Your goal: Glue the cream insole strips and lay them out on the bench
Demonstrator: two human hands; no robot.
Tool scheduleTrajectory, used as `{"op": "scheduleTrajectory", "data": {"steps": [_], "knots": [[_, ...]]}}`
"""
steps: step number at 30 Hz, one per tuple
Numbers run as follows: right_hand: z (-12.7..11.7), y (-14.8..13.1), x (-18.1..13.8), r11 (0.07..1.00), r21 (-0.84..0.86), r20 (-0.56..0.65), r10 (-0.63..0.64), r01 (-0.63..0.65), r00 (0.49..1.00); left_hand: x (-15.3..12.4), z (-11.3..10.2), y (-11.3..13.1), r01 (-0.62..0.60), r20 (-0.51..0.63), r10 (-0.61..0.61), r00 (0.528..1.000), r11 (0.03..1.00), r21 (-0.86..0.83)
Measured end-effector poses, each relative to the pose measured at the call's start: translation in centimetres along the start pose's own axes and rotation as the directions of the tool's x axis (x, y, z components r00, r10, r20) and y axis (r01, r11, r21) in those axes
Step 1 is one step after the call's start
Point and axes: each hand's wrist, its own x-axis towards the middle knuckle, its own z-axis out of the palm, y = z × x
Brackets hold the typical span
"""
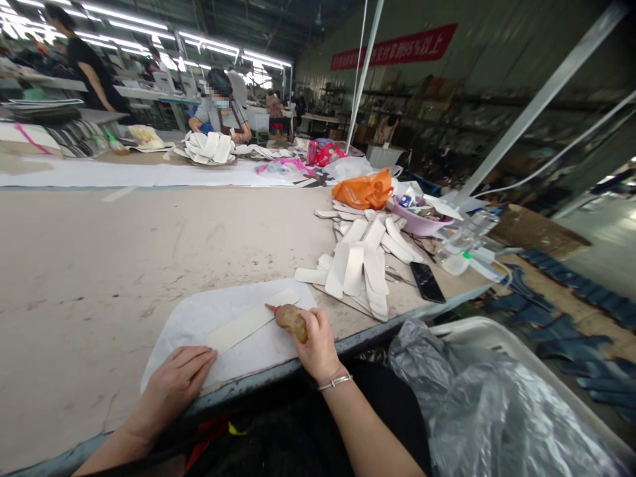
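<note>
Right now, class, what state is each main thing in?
White sheet, spread flat
Pale strip, flat on the sheet
Squeeze bottle, held, tilted
Right hand, closed around the bottle
Left hand, resting at the strip's near end
White pieces, heaped loosely
Phone, screen dark
Purple basin, holding items
Orange bag, crumpled

And here's the right hand [315, 341] wrapped round the bottle [289, 318], hiding its butt end! Does the left hand [179, 376] press the strip [251, 324] or just sit beside it? Can't tell. Both forearms [370, 427] run off the bottom edge; so does the grey bag [487, 411], lower right. Right of centre, the bowl's [422, 226] jumble is too small to sort. Up top, a pole [366, 66] blocks some banner [415, 45] lettering; upper right, goods on dim shelves [477, 103] blur together.
</note>
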Motion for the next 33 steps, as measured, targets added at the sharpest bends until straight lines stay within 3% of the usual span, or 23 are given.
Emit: {"op": "scheduleTrajectory", "data": {"steps": [14,20,22,28,33], "knots": [[-1.5,2.7,1.2,0.989,-0.122,-0.16,0.059,-0.079,0.985,0.0,0.2,-0.4,-0.002,0.01,0.002,1.0,1.0,-0.012],[-2.1,1.4,1.0,0.999,-0.033,-0.205,0.02,-0.028,0.979,0.4,0.0,0.3,0.05,-0.015,-0.051,0.999,0.998,-0.024],[-1.8,0.2,0.6,0.998,0.049,-0.175,-0.019,0.028,0.984,0.4,-0.1,0.6,0.066,-0.018,-0.066,0.998,0.998,-0.02],[0.6,-3.9,-0.7,0.966,0.251,0.106,-0.09,0.061,0.99,0.4,-0.4,1.2,0.112,0.029,-0.112,0.993,0.994,-0.018],[2.2,-5.2,-1.1,0.962,0.269,0.181,-0.092,0.041,0.979,0.5,-0.6,1.4,0.116,0.036,-0.115,0.993,0.993,-0.025]]}}
